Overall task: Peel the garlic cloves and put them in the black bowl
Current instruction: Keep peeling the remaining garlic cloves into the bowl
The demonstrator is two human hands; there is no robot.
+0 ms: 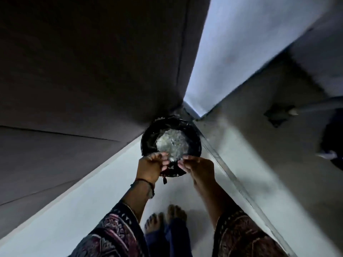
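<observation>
Bowl (193, 145), black, with a pale blurred heap (171, 145) inside, is at the wall corner; left hand (150, 167) and right hand (198, 169) each grip its near rim with curled fingers, bare feet (167, 219) below

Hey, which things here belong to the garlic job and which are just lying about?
Job: round black container holding pale flaky scraps; left hand and right hand at its near rim.
Lying about: grey pipe on the right; dark rounded object at the right edge.
</observation>
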